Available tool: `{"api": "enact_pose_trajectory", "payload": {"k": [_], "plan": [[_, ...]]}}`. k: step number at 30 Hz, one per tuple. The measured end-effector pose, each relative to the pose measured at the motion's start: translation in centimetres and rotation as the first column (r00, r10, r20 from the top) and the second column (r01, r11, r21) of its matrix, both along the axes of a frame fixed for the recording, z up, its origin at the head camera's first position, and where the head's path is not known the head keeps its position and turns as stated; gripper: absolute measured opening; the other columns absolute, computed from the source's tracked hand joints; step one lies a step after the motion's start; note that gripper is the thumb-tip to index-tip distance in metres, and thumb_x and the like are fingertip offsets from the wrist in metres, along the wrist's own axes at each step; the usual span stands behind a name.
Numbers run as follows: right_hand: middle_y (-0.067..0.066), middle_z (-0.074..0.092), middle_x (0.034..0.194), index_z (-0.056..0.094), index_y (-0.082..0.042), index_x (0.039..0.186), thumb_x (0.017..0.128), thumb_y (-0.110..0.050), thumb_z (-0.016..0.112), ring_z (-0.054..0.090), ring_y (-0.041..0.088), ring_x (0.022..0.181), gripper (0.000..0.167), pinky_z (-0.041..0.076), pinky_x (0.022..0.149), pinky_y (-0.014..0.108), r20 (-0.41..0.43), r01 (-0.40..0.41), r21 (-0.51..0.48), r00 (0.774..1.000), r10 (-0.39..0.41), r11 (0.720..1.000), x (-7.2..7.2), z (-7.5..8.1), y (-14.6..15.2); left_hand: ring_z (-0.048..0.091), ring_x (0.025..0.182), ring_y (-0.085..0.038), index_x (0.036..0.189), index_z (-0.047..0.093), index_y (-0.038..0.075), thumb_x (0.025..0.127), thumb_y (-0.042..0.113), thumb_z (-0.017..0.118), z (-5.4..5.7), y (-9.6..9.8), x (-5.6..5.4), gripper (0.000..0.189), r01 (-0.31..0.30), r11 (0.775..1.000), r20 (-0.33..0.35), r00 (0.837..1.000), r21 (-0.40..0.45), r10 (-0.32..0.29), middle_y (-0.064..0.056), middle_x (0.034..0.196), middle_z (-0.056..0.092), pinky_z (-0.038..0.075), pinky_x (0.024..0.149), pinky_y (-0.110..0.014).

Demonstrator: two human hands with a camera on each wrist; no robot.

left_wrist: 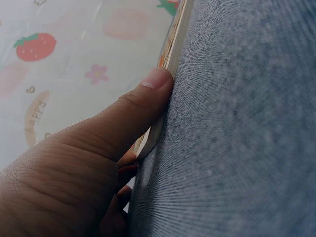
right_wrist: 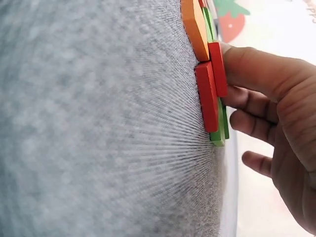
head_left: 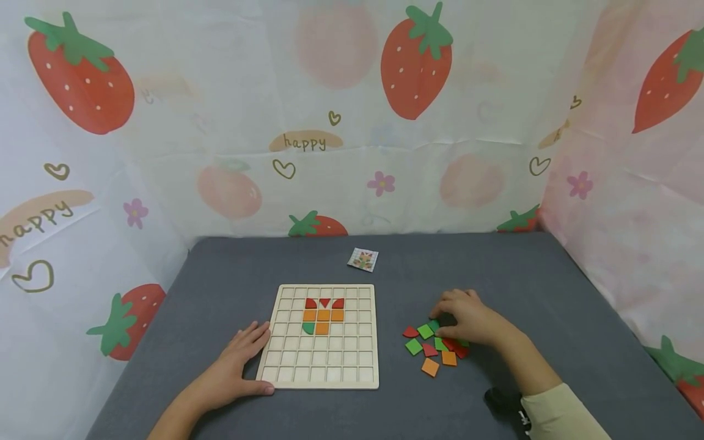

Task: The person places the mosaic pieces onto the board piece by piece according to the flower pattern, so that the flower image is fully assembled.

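Observation:
My left hand (head_left: 242,354) rests at the near left corner of a wooden grid board (head_left: 330,374). Its thumb lies along the front edge, and its extended fingers touch the left side. Red, orange and green tiles form a small pattern in the board's upper cells, with a green quarter-circle tile (head_left: 308,328) at the lower left of it. Over a loose pile to the board's right, my right hand (head_left: 470,318) pinches a dark green tile (head_left: 434,325) between thumb and index finger. Red tiles (right_wrist: 207,96) lie right beside the thumb in the right wrist view.
Loose green tiles (head_left: 414,347) and orange tiles (head_left: 431,367) spread toward the near side of the pile. A small patterned card (head_left: 363,260) lies behind the board. A black object (head_left: 503,403) sits by the right sleeve. Strawberry-printed cloth (head_left: 324,195) surrounds the grey table (head_left: 236,263).

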State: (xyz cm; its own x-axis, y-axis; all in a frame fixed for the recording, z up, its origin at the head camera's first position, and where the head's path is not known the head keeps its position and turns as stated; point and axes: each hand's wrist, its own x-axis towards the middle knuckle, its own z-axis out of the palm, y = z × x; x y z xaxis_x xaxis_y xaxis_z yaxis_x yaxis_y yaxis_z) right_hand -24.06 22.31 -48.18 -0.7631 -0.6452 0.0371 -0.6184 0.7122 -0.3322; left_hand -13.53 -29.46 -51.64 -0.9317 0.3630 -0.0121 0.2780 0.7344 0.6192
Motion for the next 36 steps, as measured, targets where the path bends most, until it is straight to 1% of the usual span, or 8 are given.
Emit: {"api": "enact_pose_trajectory", "payload": {"k": [8,13,15,20,21,24,30,36], "plan": [[-0.01,0.064,0.119,0.076,-0.028,0.117,0.089,-0.025,0.082,0.055,0.02,0.114,0.029,0.034,0.101,0.058,0.002,-0.078,-0.024,0.997,0.078,0.997,-0.2,-0.2,0.0,0.011,0.157,-0.04,0.16,0.035,0.007,0.073,0.062,0.084,0.2,0.0,0.0,0.114,-0.001,1.0,0.019,1.0,-0.002,0.002,-0.009,0.169,0.026,0.005,0.127,-0.056],[-0.014,0.065,0.11,0.076,-0.03,0.109,0.09,-0.024,0.08,0.056,0.016,0.107,0.02,0.033,0.103,0.058,-0.033,-0.102,-0.021,0.994,0.102,0.995,-0.3,-0.2,-0.2,0.01,0.158,-0.038,0.161,0.034,0.008,0.072,0.064,0.083,0.0,0.0,-0.1,0.116,-0.01,1.0,0.033,0.999,-0.003,0.011,-0.007,0.17,0.024,-0.003,0.129,-0.036],[-0.014,0.065,0.108,0.076,-0.029,0.108,0.09,-0.025,0.08,0.057,0.015,0.106,0.018,0.034,0.102,0.057,-0.04,-0.103,-0.02,0.994,0.102,0.994,-0.3,-0.2,-0.2,0.01,0.158,-0.038,0.161,0.034,0.008,0.072,0.064,0.083,0.0,0.0,-0.1,0.116,-0.012,1.0,0.038,0.999,-0.005,0.013,-0.007,0.17,0.024,-0.004,0.129,-0.036],[-0.014,0.066,0.108,0.076,-0.027,0.11,0.092,-0.029,0.079,0.058,0.015,0.106,0.019,0.034,0.103,0.056,-0.052,-0.094,-0.037,0.994,0.092,0.995,-0.4,-0.3,-0.2,0.01,0.158,-0.039,0.16,0.034,0.008,0.072,0.064,0.083,-0.1,0.0,-0.1,0.116,-0.005,1.0,0.032,0.999,-0.005,0.005,-0.008,0.17,0.025,0.004,0.127,-0.056],[-0.014,0.066,0.108,0.076,-0.027,0.111,0.092,-0.029,0.078,0.058,0.016,0.106,0.019,0.034,0.103,0.056,-0.058,-0.095,-0.044,0.994,0.093,0.994,-0.4,-0.2,-0.3,0.01,0.158,-0.038,0.161,0.034,0.008,0.071,0.064,0.084,-0.1,0.1,-0.1,0.116,-0.008,1.0,0.038,0.999,-0.006,0.008,-0.008,0.17,0.024,0.003,0.127,-0.054],[-0.013,0.066,0.109,0.076,-0.025,0.112,0.093,-0.027,0.077,0.058,0.017,0.106,0.02,0.033,0.103,0.057,-0.081,-0.109,-0.065,0.991,0.103,0.992,-0.5,0.3,-0.6,0.009,0.159,-0.036,0.161,0.033,0.01,0.071,0.065,0.084,-0.1,0.1,-0.2,0.117,-0.012,1.0,0.047,0.999,-0.007,0.013,-0.006,0.17,0.023,0.003,0.127,-0.054],[-0.011,0.066,0.108,0.077,-0.021,0.113,0.093,-0.025,0.078,0.056,0.016,0.103,0.021,0.035,0.103,0.057,-0.111,-0.13,-0.06,0.986,0.123,0.99,-0.8,1.9,-2.4,0.01,0.157,-0.044,0.16,0.034,0.005,0.073,0.063,0.083,0.0,-0.1,-0.2,0.116,0.008,1.0,0.008,1.0,0.0,-0.008,-0.012,0.169,0.025,0.007,0.122,-0.066],[-0.01,0.065,0.109,0.077,-0.019,0.113,0.092,-0.025,0.079,0.056,0.016,0.106,0.021,0.035,0.105,0.055,-0.14,-0.176,-0.087,0.977,0.163,0.98,-0.7,3.6,-4.9,0.01,0.157,-0.042,0.16,0.033,0.006,0.073,0.062,0.083,0.0,0.0,-0.2,0.115,0.007,1.0,0.015,1.0,0.004,-0.007,-0.01,0.17,0.024,0.006,0.123,-0.064]]}}
